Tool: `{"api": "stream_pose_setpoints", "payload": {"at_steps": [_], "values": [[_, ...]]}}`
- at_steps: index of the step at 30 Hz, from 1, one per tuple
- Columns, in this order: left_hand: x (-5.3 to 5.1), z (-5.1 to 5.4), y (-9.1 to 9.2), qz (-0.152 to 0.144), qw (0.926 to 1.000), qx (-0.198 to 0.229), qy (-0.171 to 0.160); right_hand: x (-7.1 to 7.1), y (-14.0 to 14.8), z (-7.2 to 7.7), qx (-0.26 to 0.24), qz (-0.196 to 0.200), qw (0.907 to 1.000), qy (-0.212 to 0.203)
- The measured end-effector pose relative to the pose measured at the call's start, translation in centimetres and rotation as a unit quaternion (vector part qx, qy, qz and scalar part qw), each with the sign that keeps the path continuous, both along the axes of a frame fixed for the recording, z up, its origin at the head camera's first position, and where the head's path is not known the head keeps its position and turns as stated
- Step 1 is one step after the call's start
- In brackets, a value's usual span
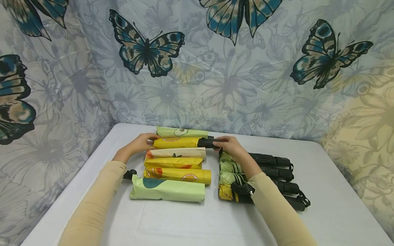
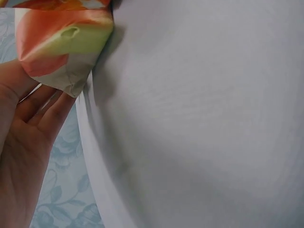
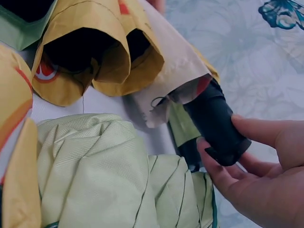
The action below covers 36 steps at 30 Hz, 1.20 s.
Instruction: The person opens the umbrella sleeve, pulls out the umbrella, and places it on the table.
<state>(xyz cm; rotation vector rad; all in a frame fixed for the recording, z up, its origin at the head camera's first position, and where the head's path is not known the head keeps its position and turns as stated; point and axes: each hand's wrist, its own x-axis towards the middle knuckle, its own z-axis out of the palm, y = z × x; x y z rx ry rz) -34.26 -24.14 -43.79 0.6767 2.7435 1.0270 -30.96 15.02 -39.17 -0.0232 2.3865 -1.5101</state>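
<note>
A folded umbrella lies in a yellow sleeve (image 1: 176,142) with orange-slice prints, its black handle (image 1: 207,142) sticking out at the right end. My right hand (image 1: 231,145) pinches that handle between thumb and fingers, as the right wrist view shows on the black handle (image 3: 216,123). My left hand (image 1: 140,143) holds the sleeve's left end; in the left wrist view its thumb and fingers are about the printed sleeve end (image 2: 66,42), fingertips partly hidden. Just behind lies a light green sleeve (image 1: 192,132) with an avocado print. In front is a cream sleeve (image 1: 187,153).
Nearer me lie two more yellow sleeves, one flatter sleeve (image 1: 173,163) and one orange-printed sleeve (image 1: 178,175), then a green sleeve (image 1: 172,190). Under my right forearm, several folded umbrellas with black handles (image 1: 277,173) form a row. A patterned curtain (image 1: 227,82) stands behind the white table (image 1: 172,225).
</note>
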Motion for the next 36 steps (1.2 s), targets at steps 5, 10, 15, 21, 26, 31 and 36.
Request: {"api": "stream_pose_setpoints", "payload": {"at_steps": [5, 10, 15, 21, 26, 31, 36], "values": [[0.1, 0.0, 0.1, -0.005, 1.0000, -0.001, 0.006, 0.2, 0.4, 0.0, -0.025, -0.005, 0.9996, -0.012], [0.2, 0.0, 0.1, -0.005, 0.9999, -0.005, 0.012, 0.4, 0.6, 0.1, -0.052, -0.027, 0.9980, -0.023], [0.2, 0.0, 0.1, -0.005, 0.9999, -0.006, 0.013, 0.5, 1.2, 0.1, -0.061, -0.035, 0.9972, -0.026], [0.0, -0.1, 0.1, -0.008, 0.9998, -0.010, 0.017, 0.6, 1.6, 0.1, -0.088, -0.037, 0.9949, -0.031], [-0.2, -0.3, 0.3, -0.007, 0.9997, -0.009, 0.020, 0.7, 1.5, 0.1, -0.104, -0.046, 0.9930, -0.034], [-0.4, -0.2, 0.4, -0.009, 0.9995, -0.007, 0.028, 0.6, 1.6, 0.0, -0.115, -0.045, 0.9919, -0.030], [-0.5, -0.4, 0.4, -0.005, 0.9996, -0.010, 0.026, 0.5, 2.3, 0.0, -0.095, -0.049, 0.9938, -0.031]]}}
